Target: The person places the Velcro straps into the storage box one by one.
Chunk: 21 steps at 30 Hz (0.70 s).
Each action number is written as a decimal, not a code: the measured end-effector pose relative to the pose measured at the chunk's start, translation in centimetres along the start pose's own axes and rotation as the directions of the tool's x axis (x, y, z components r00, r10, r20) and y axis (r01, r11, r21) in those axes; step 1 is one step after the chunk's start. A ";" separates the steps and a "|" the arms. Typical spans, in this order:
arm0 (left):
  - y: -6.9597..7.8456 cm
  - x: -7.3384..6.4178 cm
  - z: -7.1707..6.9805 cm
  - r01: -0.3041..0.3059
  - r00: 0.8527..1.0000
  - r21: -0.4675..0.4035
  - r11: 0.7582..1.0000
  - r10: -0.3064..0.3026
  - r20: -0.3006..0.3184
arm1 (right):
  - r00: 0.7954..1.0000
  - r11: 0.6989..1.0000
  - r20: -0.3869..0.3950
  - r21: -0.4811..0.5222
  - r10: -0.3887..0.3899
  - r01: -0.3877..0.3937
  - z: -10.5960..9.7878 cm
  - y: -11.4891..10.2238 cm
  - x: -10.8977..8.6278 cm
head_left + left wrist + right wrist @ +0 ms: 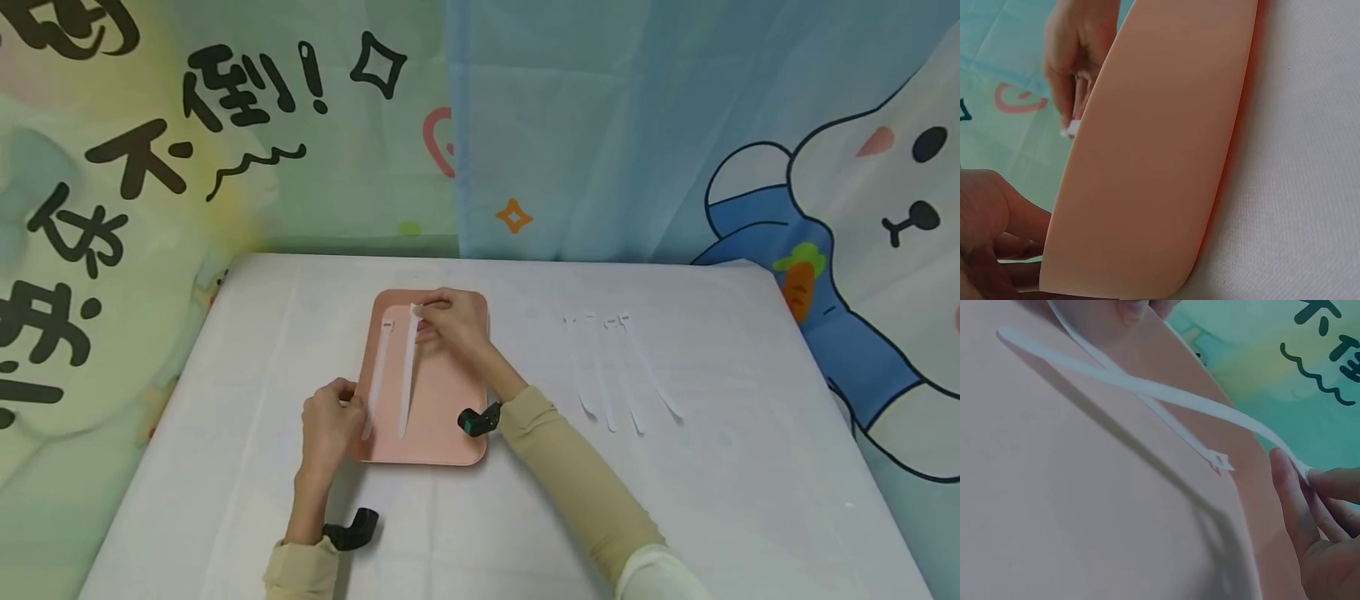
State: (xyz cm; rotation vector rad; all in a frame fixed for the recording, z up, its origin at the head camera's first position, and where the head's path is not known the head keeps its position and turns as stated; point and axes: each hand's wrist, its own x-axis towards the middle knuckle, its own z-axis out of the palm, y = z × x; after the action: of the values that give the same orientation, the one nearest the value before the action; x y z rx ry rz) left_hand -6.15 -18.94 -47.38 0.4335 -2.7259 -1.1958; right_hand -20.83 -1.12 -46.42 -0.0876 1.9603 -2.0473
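A pink rectangular tray [450, 408] lies on the white-covered table. My right hand [456, 321] pinches one end of a thin white strip [408, 375] between thumb and fingers, over the tray's far side. In the right wrist view this strip [1166, 394] slants down, its free end low by the tray floor and its shadow below it. A second white strip [378, 375], with a slotted end, lies along the tray's left side. My left hand [330, 421] holds the tray's left rim near the front corner, with part of its fingers hidden behind the wall.
Several more white strips [611, 375] lie lengthwise on the table [720, 517], right of the tray. Behind the table's far edge hangs a printed cloth backdrop [570, 133] with lettering and a cartoon figure. Black cameras [478, 419] sit on both wrists.
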 end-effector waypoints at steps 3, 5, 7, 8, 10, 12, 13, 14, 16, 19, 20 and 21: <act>-0.1 0.0 0.0 0.009 1.000 -0.010 1.000 -0.009 0.006 | 1.000 1.000 0.009 -0.023 0.000 0.000 0.5 0.4 0.2; -0.1 0.1 0.0 0.012 1.000 -0.010 1.000 -0.012 0.008 | 1.000 0.999 0.008 -0.050 -0.010 0.010 0.7 0.6 0.4; -0.2 0.1 0.1 0.014 1.000 -0.008 1.000 -0.013 0.008 | 1.000 0.997 0.006 -0.079 -0.020 0.021 0.9 0.9 0.6; -0.2 0.2 0.1 0.013 1.000 -0.006 1.000 -0.013 0.008 | 1.000 0.995 0.005 -0.093 -0.026 0.026 0.9 1.0 0.6; -0.2 0.2 0.1 0.014 1.000 0.001 1.000 -0.014 0.006 | 0.999 0.993 0.007 -0.111 -0.031 0.032 1.0 1.2 0.7; -0.2 0.2 0.1 0.014 1.000 0.006 1.000 -0.014 0.003 | 0.999 0.992 0.007 -0.124 -0.033 0.033 1.2 1.4 0.8; -0.2 0.2 0.1 0.015 1.000 0.007 1.000 -0.015 0.002 | 0.999 0.991 0.008 -0.128 -0.035 0.036 1.2 1.5 0.9; -0.2 0.2 0.1 0.017 1.000 0.009 1.000 -0.017 0.000 | 0.999 0.991 0.008 -0.132 -0.035 0.036 1.3 1.6 0.9; -0.1 0.1 0.1 0.021 1.000 0.011 1.000 -0.021 -0.003 | 0.999 0.990 0.011 -0.133 -0.038 0.039 1.5 1.8 1.1; -0.1 0.0 0.2 0.021 1.000 0.011 1.000 -0.021 -0.006 | 1.000 0.991 0.010 -0.135 -0.026 0.027 1.7 2.2 1.3; 0.0 0.0 0.2 0.021 1.000 0.010 1.000 -0.021 -0.006 | 1.000 0.991 0.010 -0.135 -0.018 0.019 1.8 2.3 1.4; 0.0 0.0 0.2 0.020 1.000 0.009 1.000 -0.020 -0.008 | 1.000 0.990 0.012 -0.137 -0.010 0.011 1.9 2.4 1.4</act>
State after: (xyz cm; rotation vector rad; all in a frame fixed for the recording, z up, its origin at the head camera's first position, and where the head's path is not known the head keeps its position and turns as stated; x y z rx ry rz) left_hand -6.17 -18.81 -47.51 0.4667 -2.7283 -1.1841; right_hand -21.32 -3.35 -48.87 -0.1391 2.0964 -1.9119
